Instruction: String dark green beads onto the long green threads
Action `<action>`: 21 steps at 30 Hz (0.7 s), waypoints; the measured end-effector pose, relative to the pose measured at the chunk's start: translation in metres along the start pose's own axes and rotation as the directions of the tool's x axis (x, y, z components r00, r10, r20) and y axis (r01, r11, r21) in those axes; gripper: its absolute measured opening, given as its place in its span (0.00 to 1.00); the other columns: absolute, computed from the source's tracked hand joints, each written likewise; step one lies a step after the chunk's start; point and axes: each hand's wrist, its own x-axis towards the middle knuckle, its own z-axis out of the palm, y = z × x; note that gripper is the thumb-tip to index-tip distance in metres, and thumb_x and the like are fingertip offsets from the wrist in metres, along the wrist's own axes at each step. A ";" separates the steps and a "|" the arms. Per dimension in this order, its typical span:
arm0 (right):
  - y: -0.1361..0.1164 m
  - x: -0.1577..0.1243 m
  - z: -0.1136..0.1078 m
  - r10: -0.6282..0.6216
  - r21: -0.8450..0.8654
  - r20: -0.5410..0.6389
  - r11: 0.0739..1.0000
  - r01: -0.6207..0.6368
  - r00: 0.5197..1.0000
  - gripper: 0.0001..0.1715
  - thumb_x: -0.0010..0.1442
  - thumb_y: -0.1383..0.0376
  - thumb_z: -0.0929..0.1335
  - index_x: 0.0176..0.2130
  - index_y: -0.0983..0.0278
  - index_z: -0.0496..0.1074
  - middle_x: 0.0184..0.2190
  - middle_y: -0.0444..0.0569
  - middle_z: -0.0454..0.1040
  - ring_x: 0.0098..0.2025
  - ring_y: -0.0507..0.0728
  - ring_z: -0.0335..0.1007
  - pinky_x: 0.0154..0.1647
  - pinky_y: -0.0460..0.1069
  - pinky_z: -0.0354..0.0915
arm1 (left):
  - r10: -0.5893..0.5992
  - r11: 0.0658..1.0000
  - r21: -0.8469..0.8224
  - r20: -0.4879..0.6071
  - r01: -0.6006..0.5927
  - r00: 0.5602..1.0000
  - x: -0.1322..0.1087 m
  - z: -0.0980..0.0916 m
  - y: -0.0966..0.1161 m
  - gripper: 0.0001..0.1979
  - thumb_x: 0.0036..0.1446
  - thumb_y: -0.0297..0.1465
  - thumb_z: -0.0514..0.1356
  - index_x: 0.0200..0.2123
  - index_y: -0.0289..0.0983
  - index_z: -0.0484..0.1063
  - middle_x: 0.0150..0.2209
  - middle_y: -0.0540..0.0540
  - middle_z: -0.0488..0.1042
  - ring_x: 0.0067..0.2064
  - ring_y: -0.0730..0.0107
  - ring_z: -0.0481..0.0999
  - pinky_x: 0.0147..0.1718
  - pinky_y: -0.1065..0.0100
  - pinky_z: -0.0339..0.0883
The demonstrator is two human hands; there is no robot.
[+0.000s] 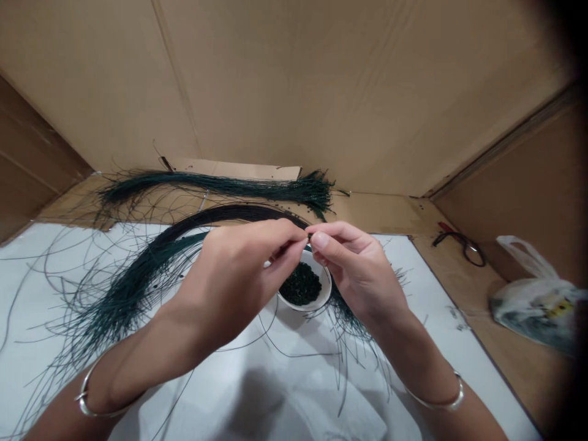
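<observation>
My left hand and my right hand meet at their fingertips above a white bowl. Both are closed in a pinch around a tiny dark piece, too small to make out. Many small dark green pieces fill the bowl. Behind and around my hands curves a bundle of thin dark strands, its loose ends fanned out to the left. More strand ends spread beneath my right hand.
Another bundle of dark green strands lies along the back, by a cardboard wall. On the right are red-and-black scissors or a tool and a tied plastic bag. White sheeting covers the work surface.
</observation>
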 end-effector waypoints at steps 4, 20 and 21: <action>0.000 -0.001 0.001 -0.014 -0.023 -0.007 1.000 0.014 1.000 0.04 0.55 0.62 0.80 0.33 0.54 0.84 0.35 0.42 0.84 0.38 0.53 0.78 0.48 0.50 0.73 | 0.001 1.000 0.021 -0.001 -0.001 1.000 -0.001 0.001 -0.001 0.06 0.64 0.26 0.63 0.33 0.38 0.78 0.27 0.53 0.82 0.25 0.72 0.79 0.24 0.70 0.65; 0.000 -0.002 0.001 -0.043 -0.096 -0.024 0.995 0.040 0.999 0.04 0.56 0.61 0.80 0.34 0.55 0.85 0.38 0.44 0.86 0.41 0.55 0.80 0.49 0.52 0.74 | 0.021 1.000 0.013 0.014 -0.021 1.000 -0.001 0.001 -0.002 0.06 0.63 0.25 0.63 0.33 0.35 0.79 0.29 0.51 0.83 0.26 0.71 0.82 0.24 0.70 0.66; 0.000 -0.003 0.001 -0.058 -0.113 -0.025 0.992 0.055 0.998 0.03 0.57 0.61 0.79 0.35 0.54 0.85 0.39 0.44 0.86 0.41 0.55 0.80 0.48 0.52 0.74 | 0.018 1.000 0.004 0.012 -0.018 1.000 -0.001 0.001 -0.002 0.06 0.63 0.25 0.63 0.32 0.35 0.79 0.29 0.51 0.83 0.26 0.71 0.82 0.24 0.70 0.66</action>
